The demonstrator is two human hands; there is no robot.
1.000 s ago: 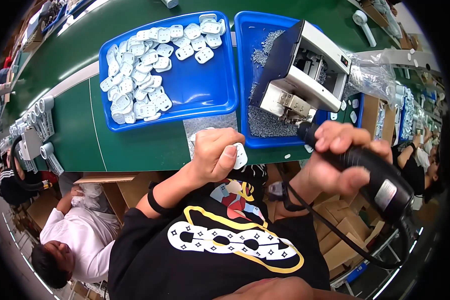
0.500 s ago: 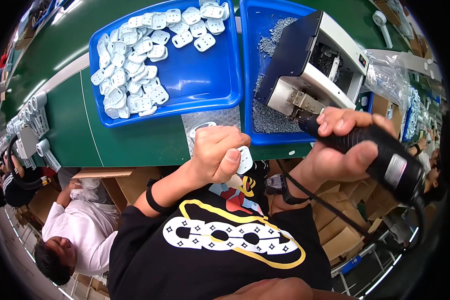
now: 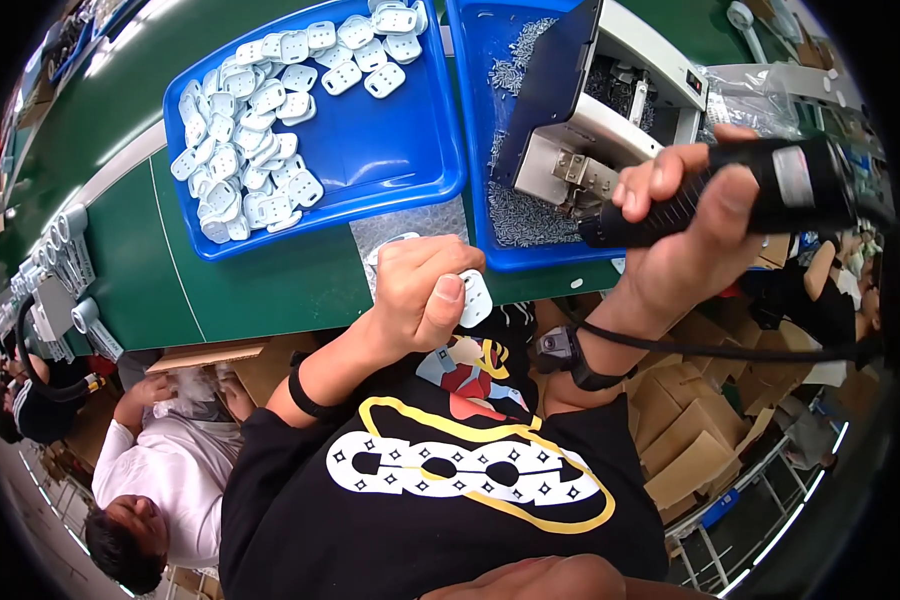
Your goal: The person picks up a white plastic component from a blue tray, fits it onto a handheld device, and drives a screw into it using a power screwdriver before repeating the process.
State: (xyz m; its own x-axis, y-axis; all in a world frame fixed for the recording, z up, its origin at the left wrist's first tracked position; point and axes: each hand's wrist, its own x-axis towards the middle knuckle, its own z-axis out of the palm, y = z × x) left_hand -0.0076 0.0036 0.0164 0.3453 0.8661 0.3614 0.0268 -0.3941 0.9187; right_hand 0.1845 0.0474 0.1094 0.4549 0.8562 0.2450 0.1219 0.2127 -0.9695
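Observation:
My left hand (image 3: 425, 295) is closed in a fist above the table's near edge. From it sticks out a white plastic plate (image 3: 478, 300) with small holes, pinched by the thumb. My right hand (image 3: 685, 220) wraps round a black electric screwdriver (image 3: 795, 185), its cable trailing off to the right. The screwdriver's nose is by the metal outlet of a screw feeder (image 3: 660, 50); whether they touch I cannot tell. Another white part (image 3: 398, 243) lies on bubble wrap (image 3: 410, 222) just behind my left hand, partly hidden by it.
A blue tray (image 3: 390, 150) holds a heap of white plates at its left and back. The feeder stands in a second blue tray (image 3: 478, 130) with many loose screws. White handled parts (image 3: 70, 250) line the left. A person in white (image 3: 175, 460) sits at left; cardboard boxes (image 3: 695, 440) are right.
The screwdriver has swung from a steep slant to nearly level, its rear end rising. Its nose stays by the feeder outlet. My left hand keeps the plate, and the view has shifted slightly.

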